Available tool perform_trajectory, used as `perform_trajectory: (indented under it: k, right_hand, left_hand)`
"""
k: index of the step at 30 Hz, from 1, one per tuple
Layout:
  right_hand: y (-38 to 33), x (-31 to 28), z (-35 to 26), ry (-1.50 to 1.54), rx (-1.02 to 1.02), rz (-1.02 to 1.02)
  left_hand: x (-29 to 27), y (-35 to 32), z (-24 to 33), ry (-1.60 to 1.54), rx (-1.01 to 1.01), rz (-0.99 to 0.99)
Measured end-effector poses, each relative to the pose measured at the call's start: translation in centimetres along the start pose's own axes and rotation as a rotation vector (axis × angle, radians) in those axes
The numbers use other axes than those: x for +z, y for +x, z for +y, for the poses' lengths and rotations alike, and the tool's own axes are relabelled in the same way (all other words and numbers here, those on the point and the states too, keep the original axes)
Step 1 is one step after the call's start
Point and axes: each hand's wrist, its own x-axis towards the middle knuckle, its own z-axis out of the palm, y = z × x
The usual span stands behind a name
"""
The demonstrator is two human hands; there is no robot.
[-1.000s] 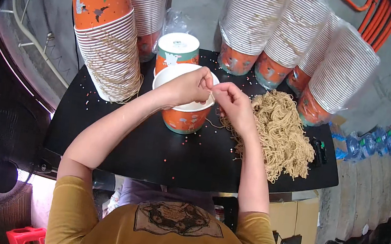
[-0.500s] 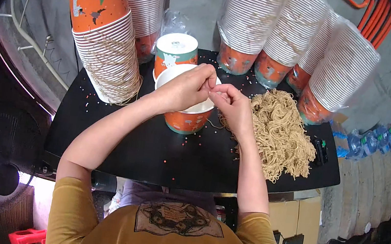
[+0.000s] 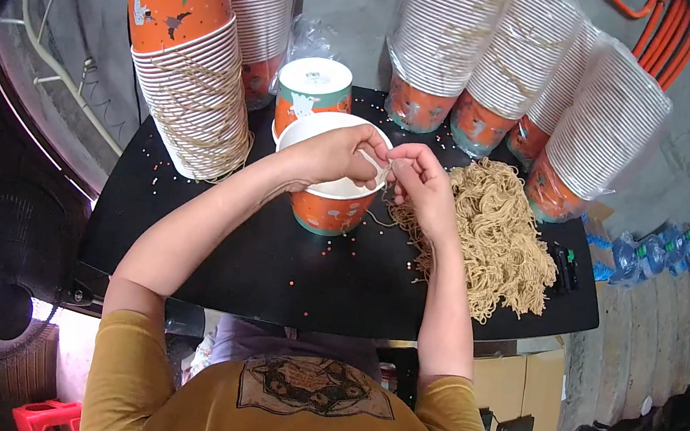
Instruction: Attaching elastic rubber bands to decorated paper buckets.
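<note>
An orange-and-green paper bucket (image 3: 332,214) with a white inside stands upright on the black table. Over its right rim my left hand (image 3: 339,158) and my right hand (image 3: 423,187) meet, fingertips pinched nearly together. Both hold a thin tan string (image 3: 388,169), largely hidden by the fingers. From beside the bucket a strand trails toward a big heap of tan string (image 3: 498,244) on the right. My left wrist is above the bucket's near rim. Just behind, a second bucket (image 3: 313,94) sits upside down.
At the left leans a tall stack of nested buckets (image 3: 190,99) hung with tan strings. Plastic-wrapped bucket stacks (image 3: 441,45) line the back. Small black objects (image 3: 564,269) lie right of the heap. Tiny coloured bits (image 3: 291,283) dot the black table (image 3: 234,262).
My hands have parted slightly and lowered a little. The left fingers have opened into a loop, and the right hand has shifted a bit right. The buckets stay in place.
</note>
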Motion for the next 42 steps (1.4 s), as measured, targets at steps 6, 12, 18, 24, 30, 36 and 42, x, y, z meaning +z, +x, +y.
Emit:
perform_trajectory:
  k: [6, 12, 18, 24, 30, 36, 42]
  right_hand:
    - [-0.1, -0.9, -0.4, 0.045, -0.012, -0.048]
    - [-0.2, -1.4, -0.5, 0.153, -0.050, -0.044]
    - [-0.3, -1.6, -0.5, 0.209, -0.065, -0.022]
    - [-0.4, -1.9, -0.6, 0.188, -0.070, 0.011]
    - [-0.2, -1.9, -0.4, 0.171, -0.080, 0.042]
    - [-0.2, -1.5, -0.5, 0.159, -0.102, 0.070]
    - [0.4, -2.9, 1.2, -0.100, -0.168, 0.162]
  left_hand:
    - [0.1, 0.9, -0.4, -0.168, 0.010, -0.142]
    - [-0.2, 1.5, -1.0, -0.051, 0.057, -0.174]
    - [-0.1, 1.4, -0.7, 0.069, 0.095, -0.167]
    - [0.0, 1.6, -0.3, 0.165, 0.109, -0.189]
    - [-0.1, 1.5, 1.5, 0.216, 0.034, -0.271]
    - [-0.2, 2.0, 1.2, 0.106, -0.022, -0.305]
    - [-0.3, 2.3, 0.3, 0.077, 0.014, -0.216]
